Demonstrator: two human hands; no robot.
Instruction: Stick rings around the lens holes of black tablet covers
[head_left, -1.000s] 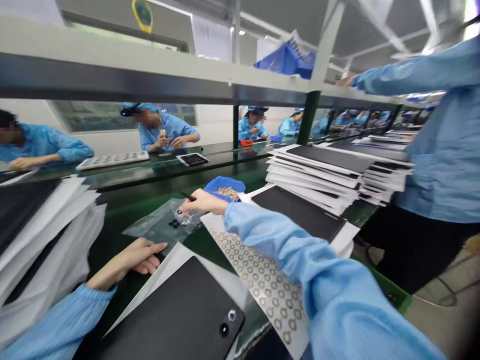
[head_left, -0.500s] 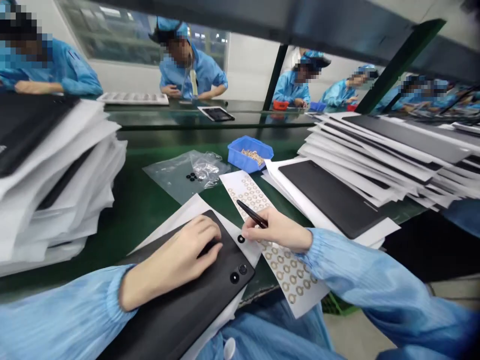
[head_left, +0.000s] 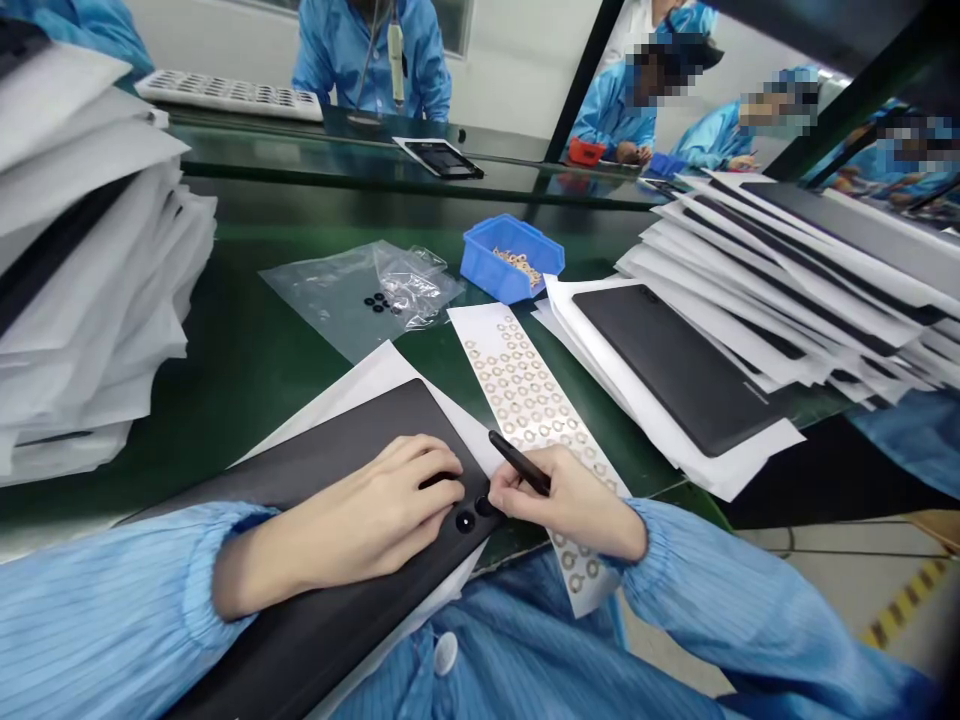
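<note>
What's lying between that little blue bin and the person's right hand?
The head view shows a white sheet dotted with tan rings, stretching from near the blue bin to the right hand.

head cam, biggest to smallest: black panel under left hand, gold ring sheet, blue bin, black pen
1. black panel, though camera nearness makes its lead unsure
2. ring sheet
3. blue bin
4. black pen

Light blue smock of thin-striped, faintly sheened fabric, fastened down the front with a round white button. Long, loose sleeves, puffing slightly above gathered elastic cuffs at both wrists. Left hand and right hand bare beyond the cuffs.
</note>
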